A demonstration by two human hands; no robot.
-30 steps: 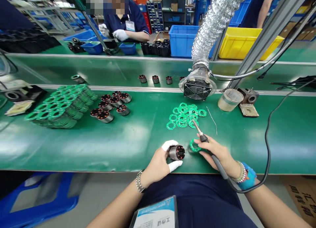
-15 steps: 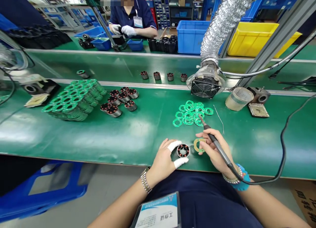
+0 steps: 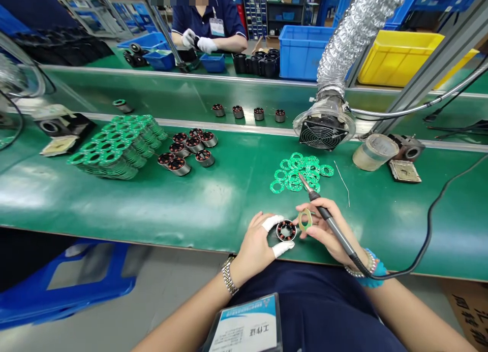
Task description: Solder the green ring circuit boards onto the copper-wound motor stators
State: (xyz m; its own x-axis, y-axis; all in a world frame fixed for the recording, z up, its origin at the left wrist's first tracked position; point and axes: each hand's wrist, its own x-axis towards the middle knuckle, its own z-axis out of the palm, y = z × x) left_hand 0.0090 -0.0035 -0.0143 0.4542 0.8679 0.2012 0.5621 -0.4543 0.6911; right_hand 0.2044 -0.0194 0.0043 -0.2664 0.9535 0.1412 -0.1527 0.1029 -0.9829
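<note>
My left hand [image 3: 263,236], with white covers on thumb and forefinger, grips a round motor stator [image 3: 286,230] by its sides on the green mat. Black and copper-coloured windings show inside its metal ring. In my right hand [image 3: 328,232], thumb and fingertips pinch a ring-shaped circuit board [image 3: 305,220], tilted up just right of the stator. The same hand also holds a soldering iron [image 3: 331,220], its tip pointing up and left over a loose pile of green ring boards [image 3: 295,171].
Stacked green boards [image 3: 114,146] and several stators [image 3: 186,150] stand to the left. A fume-extraction fan [image 3: 322,134] hangs behind the loose boards. A thin solder wire [image 3: 343,183], a tub [image 3: 373,153] and a soldering iron stand [image 3: 407,151] lie right. A co-worker [image 3: 209,24] sits opposite.
My right hand has turned the ring board more upright and brought it closer to the stator. The iron's tip has shifted left. My left hand keeps its grip.
</note>
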